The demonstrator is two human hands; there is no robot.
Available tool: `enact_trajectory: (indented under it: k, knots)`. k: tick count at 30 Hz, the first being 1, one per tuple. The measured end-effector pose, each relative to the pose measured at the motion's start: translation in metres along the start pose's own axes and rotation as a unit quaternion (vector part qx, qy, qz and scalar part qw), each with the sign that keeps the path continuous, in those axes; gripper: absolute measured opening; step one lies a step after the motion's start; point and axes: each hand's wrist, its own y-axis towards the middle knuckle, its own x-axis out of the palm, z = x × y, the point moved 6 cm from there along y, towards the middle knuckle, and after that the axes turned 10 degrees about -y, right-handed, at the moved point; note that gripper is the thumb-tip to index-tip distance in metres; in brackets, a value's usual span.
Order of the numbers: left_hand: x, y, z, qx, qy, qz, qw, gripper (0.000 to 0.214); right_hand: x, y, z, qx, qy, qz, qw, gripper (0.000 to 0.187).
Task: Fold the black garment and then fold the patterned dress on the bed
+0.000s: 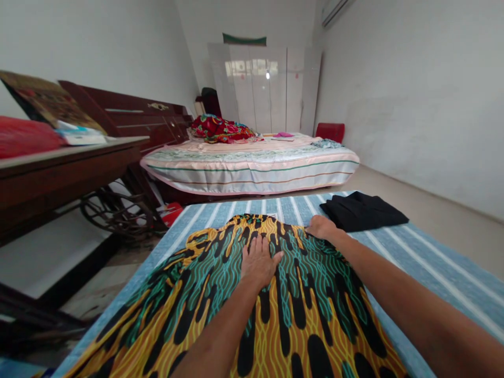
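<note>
A patterned garment (pixel 291 294) in yellow, black and teal lies spread over a blue-and-white striped surface (pixel 441 268). On its upper middle my left hand (pixel 259 262) rests flat, palm down with the fingers stretched out. At the garment's upper right edge, my right hand (pixel 322 228) is closed on the cloth, its fingertips partly hidden. The cloth is bunched and wrinkled along the left side and smoother under and around my left hand. Just beyond my right hand lies a folded black cloth (pixel 364 211).
A large bed (pixel 252 168) with a red floral blanket (pixel 220 128) stands ahead. To the left is a table (pixel 74 152) with a red bag (pixel 29 137) and a tissue pack (pixel 81 134); a metal wheel (pixel 116 210) sits beneath. A white wardrobe (pixel 262 89) stands at the back.
</note>
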Motion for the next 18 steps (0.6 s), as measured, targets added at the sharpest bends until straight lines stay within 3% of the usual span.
enact_trajectory:
  k: [2,7,13,18]
  knots:
    - [-0.001,0.000,0.000,-0.001,-0.001,0.005,1.000,0.074,-0.002,0.001,0.000,-0.011,-0.006,0.008,1.000,0.025]
    - [-0.003,-0.002,0.001,-0.004,-0.005,0.005,1.000,0.074,-0.006,0.000,0.017,0.023,-0.023,0.047,0.998,0.030]
    - [-0.001,-0.002,0.001,-0.007,-0.012,-0.004,1.000,0.076,0.007,0.008,0.023,0.035,0.004,0.029,0.999,0.030]
    - [0.000,-0.003,0.002,0.002,-0.018,-0.002,1.000,0.072,0.000,0.028,0.026,0.053,0.034,0.018,0.998,0.057]
